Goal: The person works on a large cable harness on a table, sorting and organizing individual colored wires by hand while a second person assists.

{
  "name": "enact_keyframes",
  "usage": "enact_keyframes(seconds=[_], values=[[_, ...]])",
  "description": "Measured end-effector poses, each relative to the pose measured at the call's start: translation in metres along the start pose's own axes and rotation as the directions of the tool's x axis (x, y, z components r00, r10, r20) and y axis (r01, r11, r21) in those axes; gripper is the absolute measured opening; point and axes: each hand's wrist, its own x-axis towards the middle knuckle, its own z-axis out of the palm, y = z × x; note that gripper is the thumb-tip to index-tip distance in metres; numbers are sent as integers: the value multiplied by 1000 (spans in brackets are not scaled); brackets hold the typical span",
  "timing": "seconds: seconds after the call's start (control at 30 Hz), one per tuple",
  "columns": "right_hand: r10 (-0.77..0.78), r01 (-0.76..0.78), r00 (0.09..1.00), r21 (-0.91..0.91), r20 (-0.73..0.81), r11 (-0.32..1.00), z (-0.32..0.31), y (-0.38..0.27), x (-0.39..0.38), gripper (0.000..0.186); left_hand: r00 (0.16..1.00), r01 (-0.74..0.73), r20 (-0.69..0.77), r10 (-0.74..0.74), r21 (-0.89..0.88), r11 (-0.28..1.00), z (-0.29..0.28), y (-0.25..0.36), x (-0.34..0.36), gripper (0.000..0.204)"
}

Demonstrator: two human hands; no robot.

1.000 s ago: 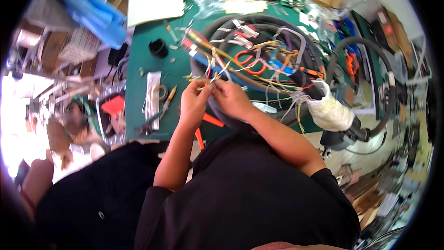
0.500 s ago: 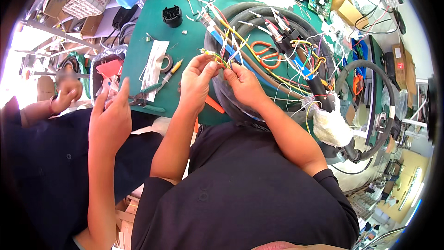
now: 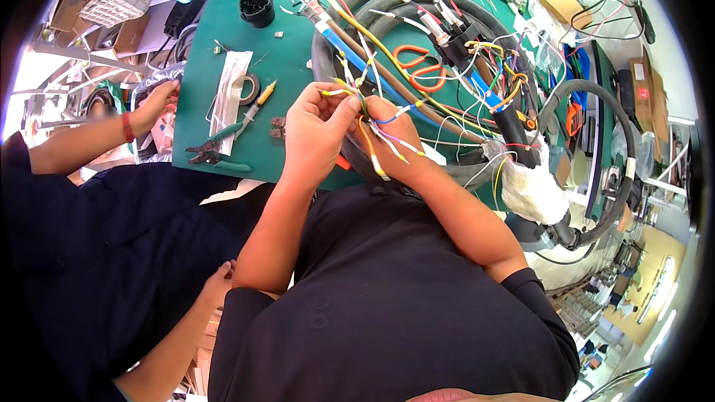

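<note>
My left hand is closed, its thumb and fingers pinching a bunch of thin coloured wires in front of my chest. My right hand is closed on the same bunch from the other side, its fingertips partly hidden behind the wires. Yellow, orange, blue and purple wires with pale sleeved ends fan out over the back of my right hand. Just beyond both hands lies a coil of thick black cable, with a brown and blue stripped cable end across it. Orange-handled scissors rest inside the coil.
Left on the green mat are a black round connector, a tape roll, a yellow syringe-like tool and green-handled pliers. A white-wrapped cable part stands right. A co-worker's arm reaches in from the left.
The wires now spread out over my right hand, where before they were bunched between my fingertips. The co-worker's raised hand has dropped to their lap; their other hand has moved to the bin.
</note>
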Motion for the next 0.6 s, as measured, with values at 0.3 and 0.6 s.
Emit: enact_keyframes(seconds=[0.3,0.6], values=[[135,-145,989,225,62,964,-10,-1,-2,25,998,-65,-4,65,-96,993,3,4,-5,25],[164,-203,979,464,124,862,-6,2,-3,28,967,220,149,-206,-87,972,-7,9,4,21]])
